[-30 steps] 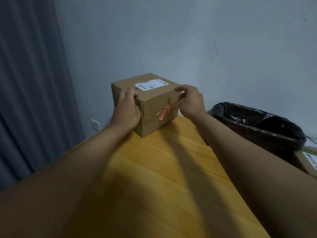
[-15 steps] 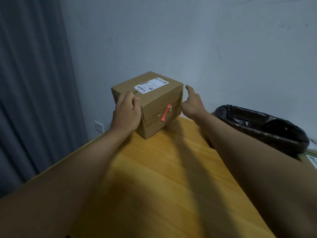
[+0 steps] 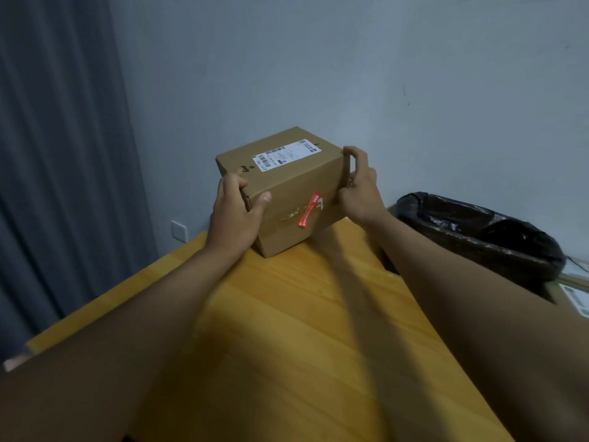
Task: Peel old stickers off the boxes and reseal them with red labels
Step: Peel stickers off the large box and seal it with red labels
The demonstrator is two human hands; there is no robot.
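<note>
Both hands grasping the box [image 3: 287, 186], red label [image 3: 309, 209] already on.
Left hand [image 3: 237, 215] and right hand [image 3: 358, 189] hold opposite corners; next, probably set it aside.

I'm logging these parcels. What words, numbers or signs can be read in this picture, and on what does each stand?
None can be quoted.
White shipping label on top of the cardboard box: barcodes and print, too small to read.
Red label on the box's front: white print, blurred.
White label on the second box at the right edge: unreadable.
</note>
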